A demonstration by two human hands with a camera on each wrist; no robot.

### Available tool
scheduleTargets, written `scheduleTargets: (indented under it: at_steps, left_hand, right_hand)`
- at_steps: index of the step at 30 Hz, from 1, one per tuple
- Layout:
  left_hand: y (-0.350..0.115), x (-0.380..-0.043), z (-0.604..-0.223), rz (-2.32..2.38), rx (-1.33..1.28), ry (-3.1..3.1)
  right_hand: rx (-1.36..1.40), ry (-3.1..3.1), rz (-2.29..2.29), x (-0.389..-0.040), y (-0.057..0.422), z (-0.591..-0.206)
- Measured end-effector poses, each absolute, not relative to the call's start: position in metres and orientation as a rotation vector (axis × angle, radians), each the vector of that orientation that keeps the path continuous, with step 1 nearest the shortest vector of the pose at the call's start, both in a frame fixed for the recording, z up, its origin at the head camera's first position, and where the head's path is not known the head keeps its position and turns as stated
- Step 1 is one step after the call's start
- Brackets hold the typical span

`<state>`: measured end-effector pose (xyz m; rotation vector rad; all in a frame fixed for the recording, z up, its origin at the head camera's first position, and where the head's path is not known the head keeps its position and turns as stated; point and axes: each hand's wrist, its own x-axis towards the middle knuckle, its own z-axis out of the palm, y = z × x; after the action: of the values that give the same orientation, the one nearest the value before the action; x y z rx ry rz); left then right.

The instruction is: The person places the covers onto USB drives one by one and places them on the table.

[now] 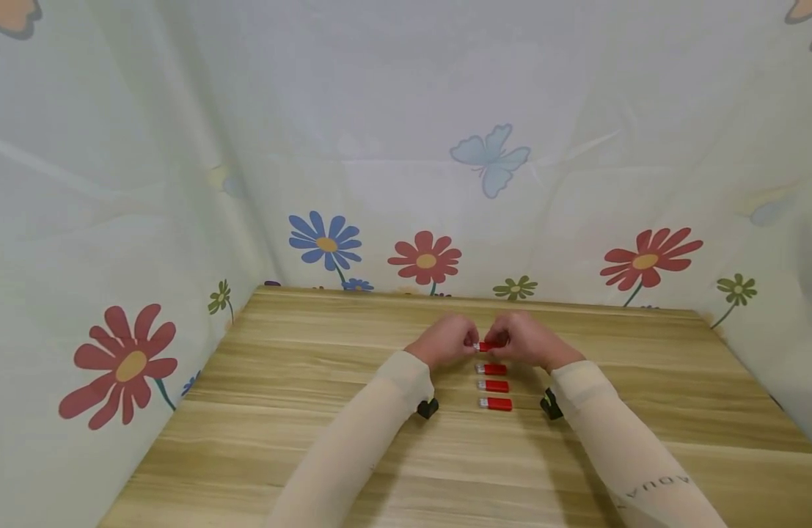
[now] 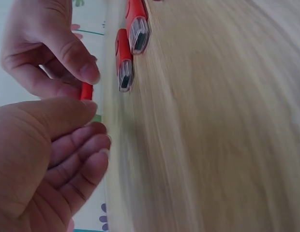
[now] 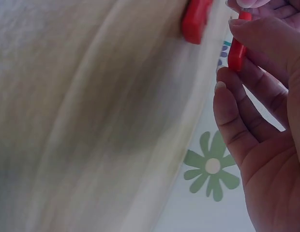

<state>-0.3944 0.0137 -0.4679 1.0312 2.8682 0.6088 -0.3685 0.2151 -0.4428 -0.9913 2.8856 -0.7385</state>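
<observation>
Both hands meet over the far part of the table at one red USB flash drive. My right hand pinches its red body between thumb and fingers; the right wrist view shows this red body slanting down past the thumb. On the plug end, thumb and forefinger of my left hand pinch the tip, which they mostly hide. Three more red flash drives lie in a column nearer to me: a far one, a middle one and a near one. Their plugs point left, under clear caps.
The wood-grain table ends at a flowered curtain that hangs behind it and along both sides. Dark wrist mounts stick out below the sleeves, one on each side of the column.
</observation>
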Motion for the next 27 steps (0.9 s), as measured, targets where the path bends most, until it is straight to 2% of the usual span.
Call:
scheduleTargets:
  at_steps: [6, 27]
  left_hand:
    - [0.019, -0.39, -0.466, 0.579, 1.008, 2.85]
    - [0.029, -0.399, -0.479, 0.511, 0.988, 2.829]
  right_hand:
    - [-0.853, 2.836, -0.729, -0.373, 0.218, -0.449]
    - [-0.771, 2.776, -0.731, -0.379, 0.219, -0.454]
